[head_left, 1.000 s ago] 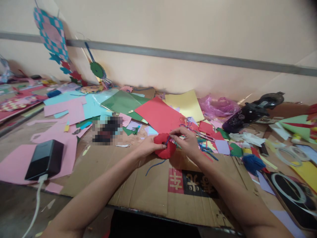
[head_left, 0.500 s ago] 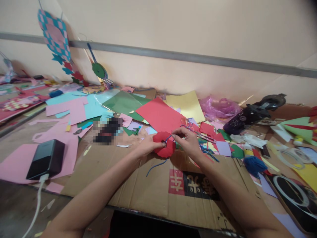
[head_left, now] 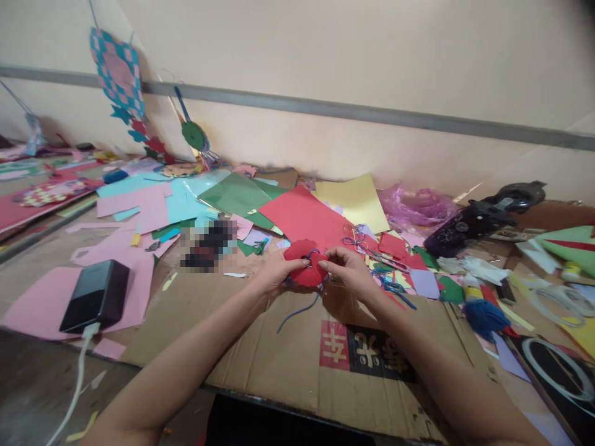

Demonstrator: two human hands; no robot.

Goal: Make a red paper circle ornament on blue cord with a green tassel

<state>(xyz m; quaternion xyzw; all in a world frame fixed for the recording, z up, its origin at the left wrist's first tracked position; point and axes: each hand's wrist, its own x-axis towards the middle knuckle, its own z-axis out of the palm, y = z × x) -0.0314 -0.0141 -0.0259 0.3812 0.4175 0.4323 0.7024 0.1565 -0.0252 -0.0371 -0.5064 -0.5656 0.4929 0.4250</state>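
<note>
A red paper disc [head_left: 298,249] with a scalloped edge and a hole in its middle is held up between my two hands above the cardboard. My left hand [head_left: 277,271] is closed around its left side, thumb on the front near the hole. At the right edge, my right hand [head_left: 348,271] pinches the disc with thumb and fingers; whether yarn is also caught there is hidden. Blue yarn [head_left: 297,311] passes through the hole, and its loose tail hangs below over the cardboard.
Under my arms lies a cardboard sheet [head_left: 260,347]. Behind it are a red paper sheet [head_left: 304,214], paper scraps and scissors [head_left: 390,261]. A dark bottle [head_left: 460,226] and a blue yarn ball [head_left: 486,317] lie right; a power bank [head_left: 95,296] with a cable sits left.
My right hand has come down from a raised stretch of blue yarn to the disc's right edge. The disc has tilted. The whole view has shifted slightly.
</note>
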